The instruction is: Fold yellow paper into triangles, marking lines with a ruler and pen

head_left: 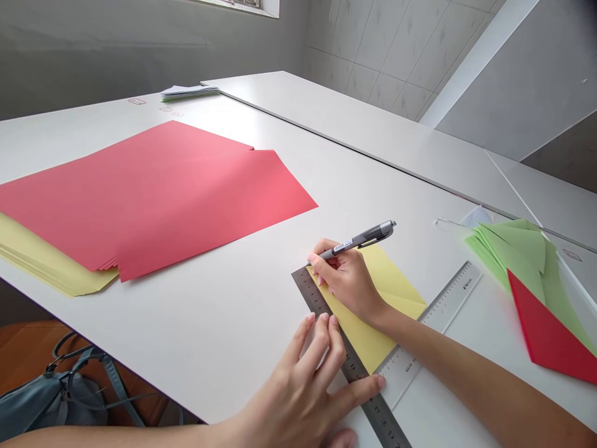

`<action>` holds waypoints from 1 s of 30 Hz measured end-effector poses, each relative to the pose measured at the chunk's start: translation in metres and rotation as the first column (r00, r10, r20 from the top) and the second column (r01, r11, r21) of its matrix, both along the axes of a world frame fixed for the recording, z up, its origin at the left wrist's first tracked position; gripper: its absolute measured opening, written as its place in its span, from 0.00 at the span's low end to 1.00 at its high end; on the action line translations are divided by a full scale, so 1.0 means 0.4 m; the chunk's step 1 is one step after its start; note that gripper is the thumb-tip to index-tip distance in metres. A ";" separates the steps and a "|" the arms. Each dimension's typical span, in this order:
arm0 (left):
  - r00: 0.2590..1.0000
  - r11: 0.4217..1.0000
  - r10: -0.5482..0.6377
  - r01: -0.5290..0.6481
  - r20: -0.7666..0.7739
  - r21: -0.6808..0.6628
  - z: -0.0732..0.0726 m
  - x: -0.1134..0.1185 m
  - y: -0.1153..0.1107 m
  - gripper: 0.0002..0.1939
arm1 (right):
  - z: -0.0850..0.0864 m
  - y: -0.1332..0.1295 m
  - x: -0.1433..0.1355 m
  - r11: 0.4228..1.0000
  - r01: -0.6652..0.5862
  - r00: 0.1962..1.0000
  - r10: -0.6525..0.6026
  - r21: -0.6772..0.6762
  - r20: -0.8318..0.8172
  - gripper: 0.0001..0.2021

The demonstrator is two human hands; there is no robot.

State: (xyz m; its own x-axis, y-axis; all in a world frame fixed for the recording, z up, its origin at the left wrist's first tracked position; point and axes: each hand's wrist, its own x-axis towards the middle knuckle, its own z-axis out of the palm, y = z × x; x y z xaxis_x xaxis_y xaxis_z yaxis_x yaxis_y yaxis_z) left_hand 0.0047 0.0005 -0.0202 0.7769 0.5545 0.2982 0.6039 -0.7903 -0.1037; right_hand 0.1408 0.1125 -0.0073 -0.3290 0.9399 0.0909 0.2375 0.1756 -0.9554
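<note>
In the head view my right hand (pixel 347 280) is closed around a grey and black pen (pixel 364 240). The pen tip is at the far end of a steel ruler (pixel 353 359), by the corner of a yellow paper sheet (pixel 361 333). My left hand (pixel 303 376) has its fingers spread, with the fingertips pressing down on the steel ruler. The ruler lies along the left edge of the yellow sheet. Partly under my right forearm, a clear plastic ruler (pixel 459 283) runs along the sheet's right side. A faint crease crosses the sheet.
Large red sheets (pixel 168 199) lie at the left, over yellow sheets (pixel 46 261). Green papers (pixel 527 249) and a red piece (pixel 545 330) are at the right. A paper stack (pixel 189 93) sits at the back. A blue-grey bag (pixel 51 392) is below the table's left edge.
</note>
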 end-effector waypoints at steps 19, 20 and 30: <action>1.000 0.994 0.004 -0.004 0.003 -0.110 0.019 -0.001 -0.003 0.29 | 0.005 0.001 0.003 0.999 0.019 0.998 -0.021 -0.031 -0.058 0.13; 1.000 0.993 0.005 -0.004 0.012 -0.118 0.021 -0.001 -0.003 0.30 | 0.006 0.001 0.003 0.999 0.021 0.997 -0.024 -0.038 -0.075 0.13; 0.993 0.978 -0.025 0.047 0.112 -0.203 0.038 -0.023 -0.007 0.32 | 0.032 0.023 0.018 0.999 -0.025 0.992 0.022 -0.022 -0.121 0.13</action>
State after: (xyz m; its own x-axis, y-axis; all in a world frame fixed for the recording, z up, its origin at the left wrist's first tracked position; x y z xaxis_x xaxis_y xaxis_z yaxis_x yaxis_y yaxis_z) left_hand -0.0045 -0.0024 -0.0050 0.7669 0.5845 0.2648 0.5732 -0.8095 0.1268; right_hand 0.1481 0.1217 0.0057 -0.3393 0.9343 0.1094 0.1164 0.1571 -0.9807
